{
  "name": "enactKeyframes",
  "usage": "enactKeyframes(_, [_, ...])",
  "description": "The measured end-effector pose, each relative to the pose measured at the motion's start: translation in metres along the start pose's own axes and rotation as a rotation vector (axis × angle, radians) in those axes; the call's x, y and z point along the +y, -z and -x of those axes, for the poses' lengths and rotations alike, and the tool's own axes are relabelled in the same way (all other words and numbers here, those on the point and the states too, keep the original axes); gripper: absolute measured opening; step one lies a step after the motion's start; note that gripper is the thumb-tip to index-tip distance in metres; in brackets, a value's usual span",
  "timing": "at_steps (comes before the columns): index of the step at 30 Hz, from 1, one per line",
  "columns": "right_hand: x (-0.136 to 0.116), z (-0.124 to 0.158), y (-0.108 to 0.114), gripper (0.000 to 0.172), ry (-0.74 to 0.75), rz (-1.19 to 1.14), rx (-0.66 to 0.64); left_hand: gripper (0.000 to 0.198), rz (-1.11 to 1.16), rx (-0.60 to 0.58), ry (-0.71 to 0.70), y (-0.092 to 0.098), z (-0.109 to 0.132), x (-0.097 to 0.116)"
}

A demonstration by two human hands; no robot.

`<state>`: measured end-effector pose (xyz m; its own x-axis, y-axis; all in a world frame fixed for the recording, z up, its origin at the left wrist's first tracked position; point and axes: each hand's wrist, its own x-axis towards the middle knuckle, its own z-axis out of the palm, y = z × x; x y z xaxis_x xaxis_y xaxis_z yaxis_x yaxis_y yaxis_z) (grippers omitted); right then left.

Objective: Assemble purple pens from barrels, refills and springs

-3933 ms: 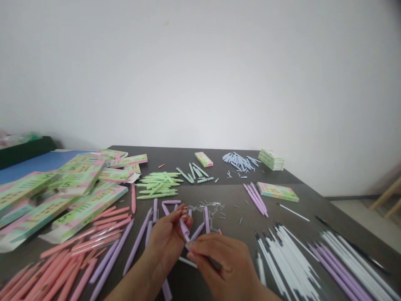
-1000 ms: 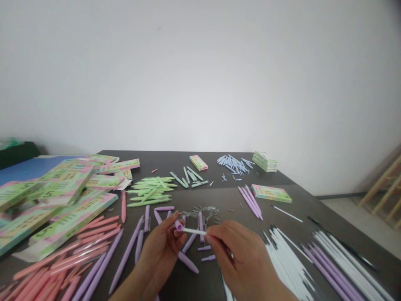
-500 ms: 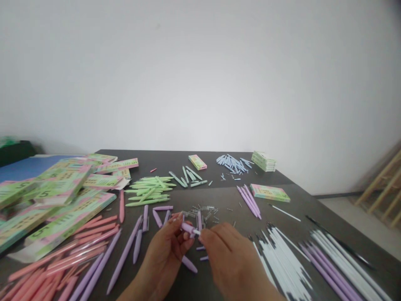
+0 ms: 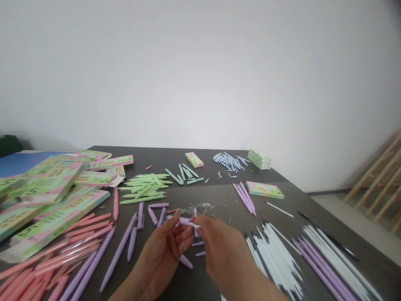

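Head view: my left hand point(image 4: 167, 244) and right hand point(image 4: 219, 251) meet low in the middle, raised a little off the desk point(image 4: 219, 167); between them is a purple barrel point(image 4: 184, 220), pinched by my left thumb and fingers; it is clear of the desk, just over the loose purple pieces point(image 4: 188, 262) below.

The barrel's long axis runs nearly left to right, dipping slightly toward the right; its open end faces my right hand. A white refill point(image 4: 194, 225) lies in line with that axis; only a short stub shows between the barrel's mouth and my right fingers, which are closed on its outer end; the rest appears to be inside the barrel, though I cannot see how deep. So the barrel lies just left of my right fingertips, with the stub bridging the gap; neither hand is open.

Springs point(image 4: 200, 207) lie scattered just beyond my hands; white refills point(image 4: 275, 255) fan out to the right; purple pens point(image 4: 119, 251) and pink pens point(image 4: 78, 238) lie to the left, with green pens point(image 4: 144, 188) and boxes point(image 4: 53, 188) farther back.
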<state>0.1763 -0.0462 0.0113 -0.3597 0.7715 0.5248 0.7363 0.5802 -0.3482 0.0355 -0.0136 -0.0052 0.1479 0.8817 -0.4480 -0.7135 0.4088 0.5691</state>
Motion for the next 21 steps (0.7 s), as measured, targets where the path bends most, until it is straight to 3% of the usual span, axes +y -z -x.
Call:
enactKeyframes(3, [-0.002,0.0,0.001,0.027,0.004,0.023,0.014,0.008,-0.05,-0.013,-0.008,0.001,0.0,0.001])
enactKeyframes(9, [0.001,-0.007,0.012,0.015,-0.283,-0.099,-0.049,0.007,-0.074,-0.049,-0.092,0.001,0.002,-0.001])
enactKeyframes(21, [0.01,-0.006,0.009,0.016,-0.204,0.068,-0.105,0.01,-0.037,-0.05,-0.117,0.002,0.002,-0.004])
